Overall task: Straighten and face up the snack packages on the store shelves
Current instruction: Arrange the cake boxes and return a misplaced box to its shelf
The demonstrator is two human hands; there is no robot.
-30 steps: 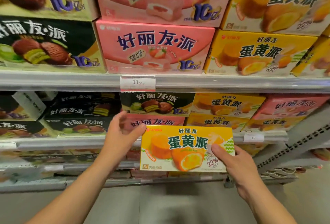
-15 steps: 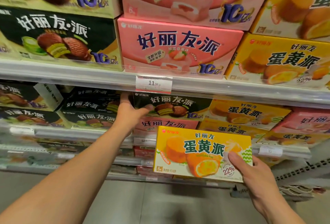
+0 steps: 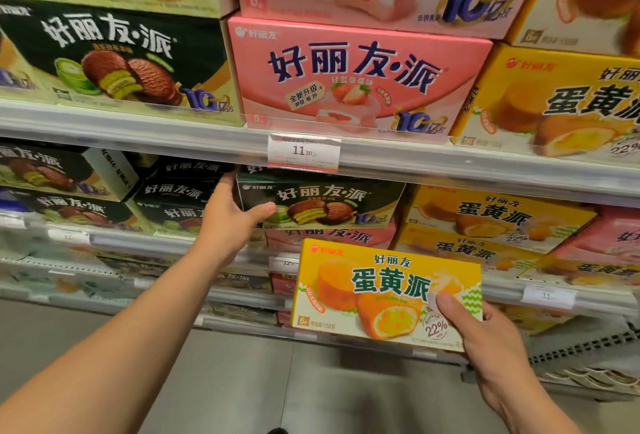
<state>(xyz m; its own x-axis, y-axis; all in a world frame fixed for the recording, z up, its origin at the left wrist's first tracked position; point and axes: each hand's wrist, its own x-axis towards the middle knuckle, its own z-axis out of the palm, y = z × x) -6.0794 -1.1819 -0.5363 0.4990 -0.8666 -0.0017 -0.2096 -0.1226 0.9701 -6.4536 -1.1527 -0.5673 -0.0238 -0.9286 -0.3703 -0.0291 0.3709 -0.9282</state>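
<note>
My right hand holds a yellow egg-yolk pie box by its lower right corner, in front of the shelves and facing me. My left hand grips the left end of a dark green chocolate pie box on the second shelf, thumb across its front and fingers behind its side. That green box lies on top of a pink strawberry pie box. To its left are dark green boxes stacked askew.
The upper shelf carries large green, pink and yellow boxes above a price tag. Yellow boxes and pink ones fill the second shelf at right. Lower shelves and grey floor lie below.
My left hand let go of the yellow box, reached up to the second shelf and took hold of the green box's left end. The view moved closer to the shelves.
</note>
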